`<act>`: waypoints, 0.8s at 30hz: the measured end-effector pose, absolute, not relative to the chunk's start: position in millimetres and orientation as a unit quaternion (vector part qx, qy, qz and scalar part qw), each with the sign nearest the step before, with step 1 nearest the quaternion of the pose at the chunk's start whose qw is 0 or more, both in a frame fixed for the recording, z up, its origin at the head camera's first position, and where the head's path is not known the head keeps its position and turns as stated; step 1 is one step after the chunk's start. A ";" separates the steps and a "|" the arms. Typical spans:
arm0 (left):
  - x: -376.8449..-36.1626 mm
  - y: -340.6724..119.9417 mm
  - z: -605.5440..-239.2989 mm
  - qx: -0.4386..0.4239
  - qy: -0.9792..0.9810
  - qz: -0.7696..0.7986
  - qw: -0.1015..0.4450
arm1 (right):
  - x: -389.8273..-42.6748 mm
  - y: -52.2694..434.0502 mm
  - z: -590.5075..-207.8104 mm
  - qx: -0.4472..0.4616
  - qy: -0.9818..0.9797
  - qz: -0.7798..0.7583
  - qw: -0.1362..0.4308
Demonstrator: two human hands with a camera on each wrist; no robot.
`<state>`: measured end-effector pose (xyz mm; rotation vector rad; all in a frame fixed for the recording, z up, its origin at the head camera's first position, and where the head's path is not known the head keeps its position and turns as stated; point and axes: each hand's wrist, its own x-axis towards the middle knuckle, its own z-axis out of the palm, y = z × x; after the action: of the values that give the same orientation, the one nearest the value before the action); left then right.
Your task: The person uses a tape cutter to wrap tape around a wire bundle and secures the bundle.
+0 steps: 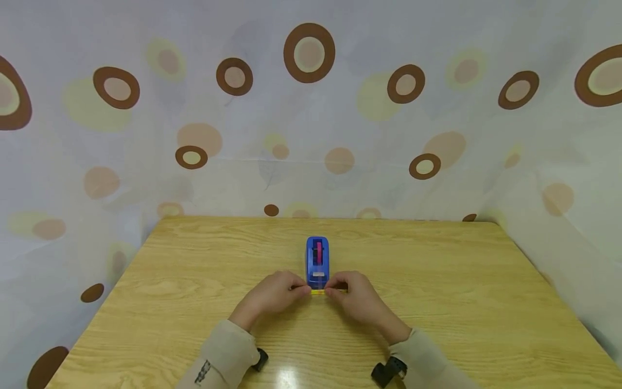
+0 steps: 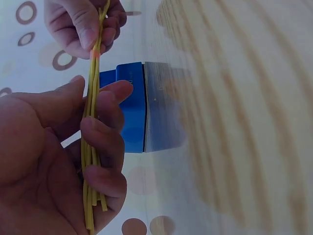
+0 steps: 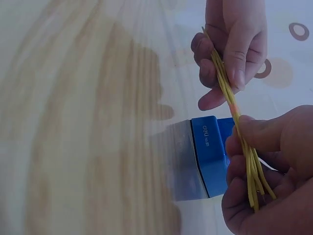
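A bundle of thin yellow strands [image 1: 318,292] stretches between my two hands just in front of a blue tape dispenser [image 1: 317,261] on the wooden table [image 1: 194,281]. My left hand [image 1: 279,294] grips one end of the bundle [image 2: 90,161], fingers curled round it. My right hand [image 1: 352,296] grips the other end [image 3: 252,171] the same way. Both wrist views show the dispenser [image 2: 132,110] [image 3: 210,156] right behind the strands. A small orange mark sits on the bundle between the hands.
The table is light wood with its far edge [image 1: 320,218] against a white curtain with brown circles [image 1: 309,53]. Curtain also hangs along the left and right sides. Wrist-worn devices [image 1: 389,371] sit near the front edge.
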<state>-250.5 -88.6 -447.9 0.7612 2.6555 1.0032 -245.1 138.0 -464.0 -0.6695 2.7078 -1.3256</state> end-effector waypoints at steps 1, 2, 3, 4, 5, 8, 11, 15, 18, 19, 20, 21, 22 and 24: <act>-250.4 -88.4 -447.1 0.258 0.898 0.339 0.108 | -245.0 137.6 -463.9 -0.215 0.877 -0.430 0.025; -250.4 -87.9 -446.4 0.258 0.898 0.337 0.112 | -244.9 137.2 -463.7 -0.214 0.877 -0.429 0.021; -250.4 -87.5 -445.7 0.260 0.898 0.335 0.114 | -244.9 136.7 -463.2 -0.213 0.878 -0.429 0.019; -250.4 -87.2 -444.9 0.260 0.899 0.334 0.114 | -245.2 136.4 -463.0 -0.215 0.877 -0.428 0.016; -250.4 -87.0 -444.4 0.261 0.899 0.333 0.112 | -245.3 136.2 -462.8 -0.217 0.877 -0.429 0.014; -250.6 -86.8 -444.0 0.264 0.900 0.331 0.101 | -246.2 136.1 -463.0 -0.225 0.876 -0.426 0.005; -251.1 -86.7 -444.9 0.263 0.901 0.332 0.092 | -246.1 136.4 -462.9 -0.227 0.874 -0.429 0.006; -252.4 -86.5 -446.7 0.262 0.901 0.335 0.085 | -245.9 137.4 -462.0 -0.222 0.873 -0.434 0.025; -253.2 -86.2 -447.4 0.266 0.899 0.339 0.078 | -245.5 138.7 -459.9 -0.223 0.871 -0.435 0.041; -253.5 -85.9 -447.5 0.267 0.899 0.339 0.076 | -245.3 139.2 -458.6 -0.226 0.871 -0.435 0.044; -253.6 -85.8 -447.7 0.269 0.898 0.340 0.075 | -245.2 139.6 -457.5 -0.229 0.870 -0.434 0.046; -253.6 -85.7 -447.9 0.270 0.897 0.341 0.074 | -245.1 140.1 -456.3 -0.232 0.870 -0.434 0.048; -253.6 -85.4 -447.9 0.271 0.897 0.342 0.073 | -245.1 140.5 -455.3 -0.235 0.869 -0.432 0.048; -253.6 -85.1 -447.9 0.271 0.896 0.344 0.072 | -245.5 141.5 -454.0 -0.241 0.871 -0.426 0.048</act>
<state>-253.6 -85.1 -447.9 0.8141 2.6938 1.0325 -245.5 141.5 -454.0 -0.7363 2.6553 -1.2991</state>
